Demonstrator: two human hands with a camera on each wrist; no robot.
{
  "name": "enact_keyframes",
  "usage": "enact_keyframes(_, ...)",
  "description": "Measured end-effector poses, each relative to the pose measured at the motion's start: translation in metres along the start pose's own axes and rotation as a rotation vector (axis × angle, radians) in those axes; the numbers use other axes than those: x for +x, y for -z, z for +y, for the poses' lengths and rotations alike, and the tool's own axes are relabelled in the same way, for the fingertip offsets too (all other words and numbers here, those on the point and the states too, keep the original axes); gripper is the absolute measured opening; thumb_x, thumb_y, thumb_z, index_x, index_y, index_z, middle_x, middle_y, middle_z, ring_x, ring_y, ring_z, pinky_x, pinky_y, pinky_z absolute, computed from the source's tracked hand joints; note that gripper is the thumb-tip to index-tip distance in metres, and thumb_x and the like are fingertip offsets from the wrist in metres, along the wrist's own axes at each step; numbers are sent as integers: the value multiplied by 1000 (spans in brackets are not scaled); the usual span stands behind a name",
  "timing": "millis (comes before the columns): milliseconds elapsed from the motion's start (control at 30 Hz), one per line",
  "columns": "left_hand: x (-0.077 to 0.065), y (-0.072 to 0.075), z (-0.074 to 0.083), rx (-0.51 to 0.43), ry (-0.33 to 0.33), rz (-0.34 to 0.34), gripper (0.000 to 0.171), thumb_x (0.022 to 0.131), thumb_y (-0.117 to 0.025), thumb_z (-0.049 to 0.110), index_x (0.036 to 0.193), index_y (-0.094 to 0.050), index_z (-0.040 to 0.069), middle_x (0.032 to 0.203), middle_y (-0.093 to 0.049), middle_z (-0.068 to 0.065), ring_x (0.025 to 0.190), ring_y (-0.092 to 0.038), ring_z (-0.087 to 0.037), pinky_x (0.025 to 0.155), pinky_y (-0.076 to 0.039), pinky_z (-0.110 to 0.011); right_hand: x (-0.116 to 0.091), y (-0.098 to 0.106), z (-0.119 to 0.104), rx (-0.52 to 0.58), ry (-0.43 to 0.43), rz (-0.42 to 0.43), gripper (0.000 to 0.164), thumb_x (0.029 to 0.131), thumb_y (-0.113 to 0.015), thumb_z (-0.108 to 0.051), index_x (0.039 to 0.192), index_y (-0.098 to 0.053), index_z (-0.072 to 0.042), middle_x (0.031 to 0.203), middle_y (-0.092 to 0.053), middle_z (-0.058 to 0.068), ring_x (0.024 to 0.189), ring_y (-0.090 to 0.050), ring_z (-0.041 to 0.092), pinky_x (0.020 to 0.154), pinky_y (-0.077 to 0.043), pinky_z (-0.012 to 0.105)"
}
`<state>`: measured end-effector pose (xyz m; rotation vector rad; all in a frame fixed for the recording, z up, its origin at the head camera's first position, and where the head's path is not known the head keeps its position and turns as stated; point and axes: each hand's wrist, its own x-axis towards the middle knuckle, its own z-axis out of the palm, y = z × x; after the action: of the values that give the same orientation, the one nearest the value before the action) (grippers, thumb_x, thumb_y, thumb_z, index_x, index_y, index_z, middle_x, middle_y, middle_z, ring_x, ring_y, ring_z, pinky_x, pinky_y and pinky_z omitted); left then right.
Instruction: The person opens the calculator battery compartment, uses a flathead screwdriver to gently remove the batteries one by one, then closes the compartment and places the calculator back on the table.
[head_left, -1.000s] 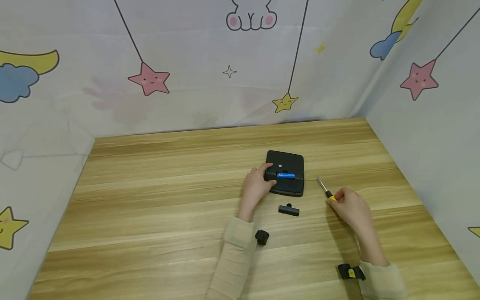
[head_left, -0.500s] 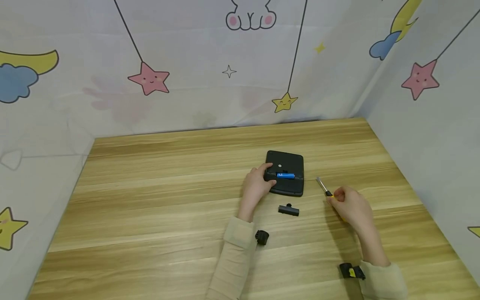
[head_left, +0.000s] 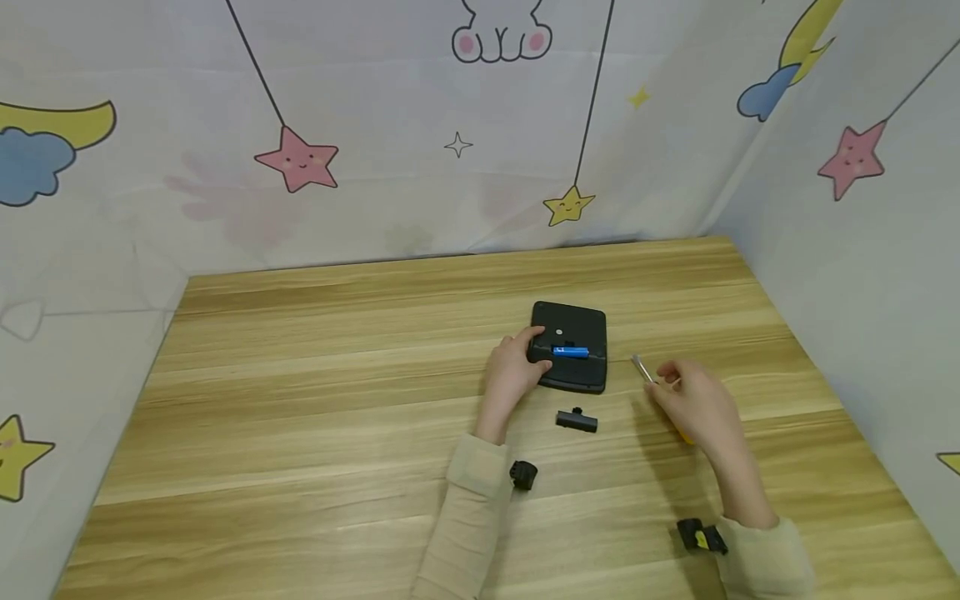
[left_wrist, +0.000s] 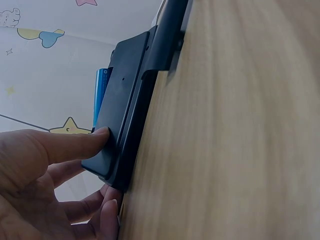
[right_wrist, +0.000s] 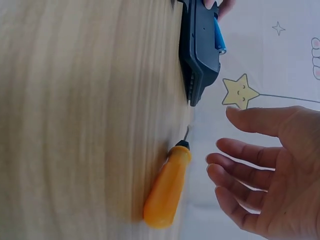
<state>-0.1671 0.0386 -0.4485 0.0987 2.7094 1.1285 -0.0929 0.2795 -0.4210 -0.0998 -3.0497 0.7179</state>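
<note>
A black calculator (head_left: 567, 375) lies face down on the table, its battery bay uncovered. In that bay sits a blue battery (head_left: 571, 352). My left hand (head_left: 513, 367) holds the calculator by its left edge; in the left wrist view the thumb (left_wrist: 80, 147) rests on its back, with other fingers at the edge. To the right, a screwdriver with a yellow-orange handle (right_wrist: 167, 187) lies on the table. Just above it my right hand (head_left: 697, 404) hovers, fingers spread loosely and apart from the handle. A small dark battery cover (head_left: 577, 420) lies in front of the calculator.
The wood-grain table (head_left: 315, 400) extends well to the left. A patterned white curtain (head_left: 390, 192) hangs along its back edge, and another stretch stands along the right side. Black wrist straps with cameras (head_left: 523, 475) sit by both sleeves.
My right hand has let go of the screwdriver, which now lies on the table, and has lifted slightly with its fingers loosened. My left hand, the calculator and the battery cover stay put.
</note>
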Motion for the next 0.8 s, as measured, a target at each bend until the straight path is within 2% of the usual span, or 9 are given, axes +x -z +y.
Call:
enact_keyframes(300,2,1,0,-10,0,-8,56,86,-72,23,139,-52,26,116,-61,-16,92,-57,-28,75,-46,-36,9,-1,-13,-9,118,24,30,88,-68,-21,108,-65,1,103,-66,22,94,-61,37,80,-48,51)
enact_keyframes(567,3,2,-1,-4,5,-17,56,87,-71,24,139,-51,26,118,-61,-16,96,-57,-28,79,-46,-37,18,-8,-24,-16,225,60,27,87,-70,-17,106,-65,1,102,-66,19,95,-60,34,83,-46,49)
enact_keyframes(800,4,4,-2,2,13,-23,57,86,-71,24,139,-51,27,116,-61,-15,90,-55,-24,73,-43,-32,26,-13,-34,-61,312,62,24,86,-70,-11,106,-65,0,101,-66,17,94,-60,33,83,-47,49)
